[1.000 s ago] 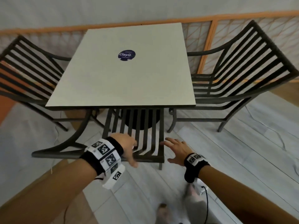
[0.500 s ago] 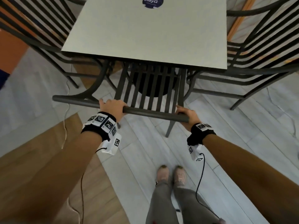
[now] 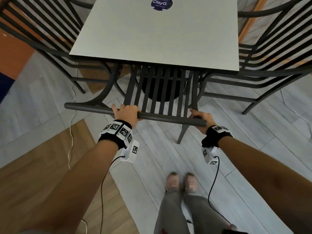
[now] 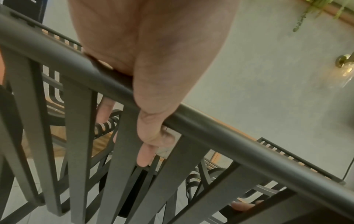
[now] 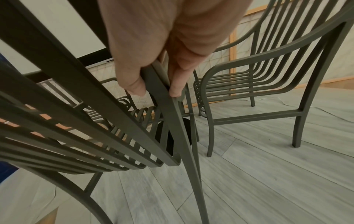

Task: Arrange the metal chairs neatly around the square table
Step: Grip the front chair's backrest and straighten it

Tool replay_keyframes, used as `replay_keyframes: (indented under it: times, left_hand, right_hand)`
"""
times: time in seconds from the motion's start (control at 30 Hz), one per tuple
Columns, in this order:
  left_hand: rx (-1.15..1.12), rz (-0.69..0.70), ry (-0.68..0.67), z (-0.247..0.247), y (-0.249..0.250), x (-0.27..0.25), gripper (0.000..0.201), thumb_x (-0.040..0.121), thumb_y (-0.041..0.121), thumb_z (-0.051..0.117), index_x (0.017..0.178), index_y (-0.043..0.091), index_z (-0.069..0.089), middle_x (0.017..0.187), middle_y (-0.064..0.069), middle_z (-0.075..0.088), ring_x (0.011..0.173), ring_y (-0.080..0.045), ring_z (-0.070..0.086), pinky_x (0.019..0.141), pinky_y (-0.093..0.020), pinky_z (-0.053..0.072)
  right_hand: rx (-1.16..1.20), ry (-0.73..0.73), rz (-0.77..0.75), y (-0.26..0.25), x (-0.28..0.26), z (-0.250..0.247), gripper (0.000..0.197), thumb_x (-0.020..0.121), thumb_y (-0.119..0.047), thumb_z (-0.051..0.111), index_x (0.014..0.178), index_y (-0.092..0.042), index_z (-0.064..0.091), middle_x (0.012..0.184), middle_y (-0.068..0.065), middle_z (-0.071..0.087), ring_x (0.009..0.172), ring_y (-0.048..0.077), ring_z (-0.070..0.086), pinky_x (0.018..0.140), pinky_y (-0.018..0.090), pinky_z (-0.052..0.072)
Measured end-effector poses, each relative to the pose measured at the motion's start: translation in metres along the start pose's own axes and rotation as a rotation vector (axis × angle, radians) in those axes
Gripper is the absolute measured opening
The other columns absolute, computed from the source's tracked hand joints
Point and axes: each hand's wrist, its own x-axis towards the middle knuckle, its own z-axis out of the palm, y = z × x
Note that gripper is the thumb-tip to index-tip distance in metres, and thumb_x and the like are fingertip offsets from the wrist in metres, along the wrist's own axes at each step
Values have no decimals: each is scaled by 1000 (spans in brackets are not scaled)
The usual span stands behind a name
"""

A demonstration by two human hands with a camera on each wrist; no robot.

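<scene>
A dark metal slatted chair (image 3: 162, 92) stands in front of me, its seat tucked under the near edge of the square pale table (image 3: 157, 36). My left hand (image 3: 125, 114) grips the chair's top rail (image 3: 168, 118) left of its middle; in the left wrist view the fingers (image 4: 145, 151) curl over the rail (image 4: 239, 144). My right hand (image 3: 200, 118) grips the rail's right end; in the right wrist view its fingers (image 5: 172, 78) pinch the chair's side bar (image 5: 164, 97). One chair (image 3: 38, 36) stands at the table's left and another chair (image 3: 276, 53) at its right.
The table's black round base (image 3: 162, 85) sits behind the held chair's slats. A thin white cable (image 3: 71, 132) lies on the floor at the left. My feet (image 3: 181, 182) stand on grey planks behind the chair. A wooden railing (image 3: 249, 19) runs past the table's far right.
A second ago both hands were open, reaching for the chair's top rail. Now they grip it. The view has tilted down and closer to the table.
</scene>
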Motion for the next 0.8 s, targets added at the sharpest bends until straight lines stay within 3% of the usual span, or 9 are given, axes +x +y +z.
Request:
replay_keyframes:
  times: [0.1,0.27,0.37,0.5,0.6,0.7,0.8]
  left_hand:
    - [-10,-1,31,2,2,0,21,91,44,55,96,28,68,94,-3,67,114,-31,52,114,-64,8]
    - [-30,0,39,2,2,-2,22,90,46,55,91,29,68,93,-3,68,116,-32,52,114,-63,7]
    - [-27,-5,35,1,3,-2,22,89,47,55,91,29,68,92,-3,68,114,-31,54,115,-61,9]
    - [-21,-18,27,-4,8,-6,28,88,53,54,90,29,68,91,-3,68,113,-31,55,115,-60,12]
    - [-78,0,43,-7,19,-19,23,87,48,58,88,27,67,92,-1,68,114,-32,54,115,-60,14]
    - [-117,57,125,-6,37,-37,14,88,38,59,94,28,67,89,2,66,111,-29,56,112,-60,22]
    - [-169,112,180,-2,59,-55,23,89,29,57,109,30,66,103,0,70,113,-28,55,108,-57,31]
  right_hand:
    - [-1,2,20,2,0,-1,15,76,7,65,81,-7,66,127,16,62,125,25,53,103,36,45]
    - [-50,31,11,-9,-7,-3,13,78,4,67,85,-7,65,116,18,66,108,32,62,90,29,48]
    - [-66,16,20,-10,-10,-6,15,77,-1,68,89,-10,65,112,17,68,105,33,63,87,35,52]
    - [-107,-18,38,-14,-16,-12,17,78,-7,68,90,-18,63,94,9,71,87,30,66,74,32,51]
    - [-109,-46,78,-30,-26,-21,18,80,-11,68,93,-23,63,79,1,66,75,23,61,70,30,47]
    - [-153,-69,52,-47,-42,-34,19,82,-13,66,98,-22,63,76,-2,61,75,24,61,67,28,41]
    - [-219,-110,13,-69,-64,-51,26,84,-15,63,109,-21,59,85,2,64,85,27,62,72,29,40]
